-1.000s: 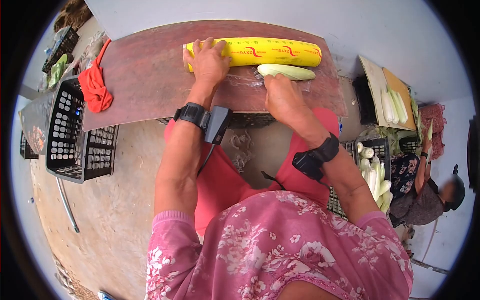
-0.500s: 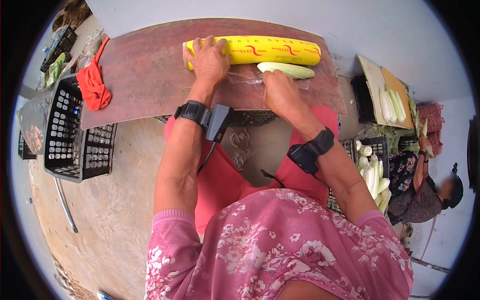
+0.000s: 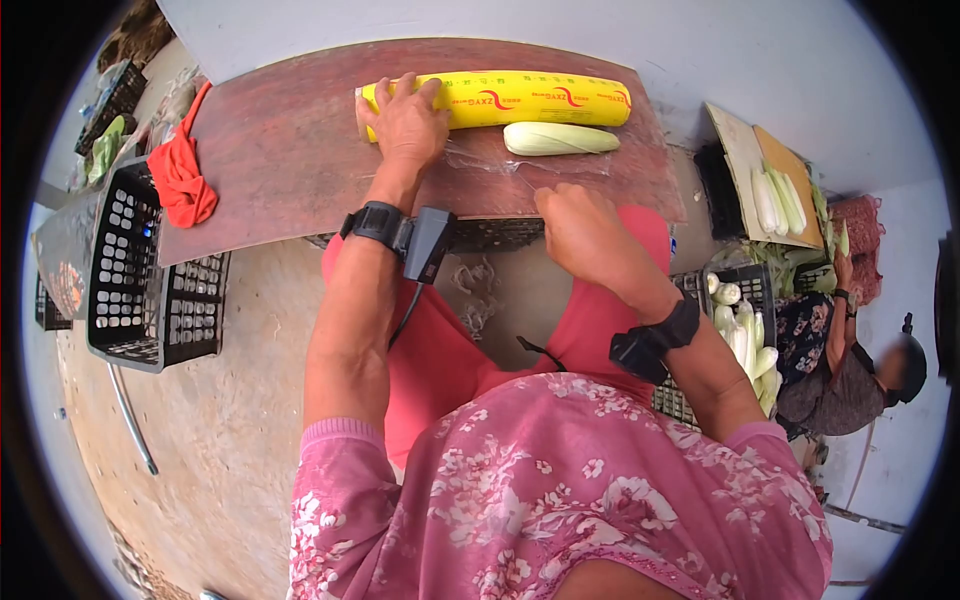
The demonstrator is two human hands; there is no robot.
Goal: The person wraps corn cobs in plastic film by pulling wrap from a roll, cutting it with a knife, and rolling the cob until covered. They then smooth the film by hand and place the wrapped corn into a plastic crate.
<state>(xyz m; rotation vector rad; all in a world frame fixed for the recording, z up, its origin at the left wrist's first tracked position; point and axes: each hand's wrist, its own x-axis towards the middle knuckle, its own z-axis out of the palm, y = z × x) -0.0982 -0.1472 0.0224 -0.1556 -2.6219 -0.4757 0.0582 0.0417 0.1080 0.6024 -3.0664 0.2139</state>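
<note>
A yellow roll of cling film (image 3: 530, 97) lies across the far side of a reddish wooden board (image 3: 280, 170). My left hand (image 3: 403, 125) presses down on the roll's left end. A pale green ear of corn (image 3: 560, 138) rests on a sheet of clear film (image 3: 490, 160) pulled out from the roll. My right hand (image 3: 580, 235) is at the board's near edge, fingers pinched on the film's near edge. Both wrists carry black strapped devices.
A red cloth (image 3: 180, 175) lies on the board's left end. A black crate (image 3: 140, 280) stands at left. At right, a crate of corn (image 3: 745, 335), a board with more ears (image 3: 775, 195), and another person (image 3: 850, 370) sitting low.
My right hand has left the corn and drawn back toward me to the board's near edge, pulling the film. The left hand stays on the roll.
</note>
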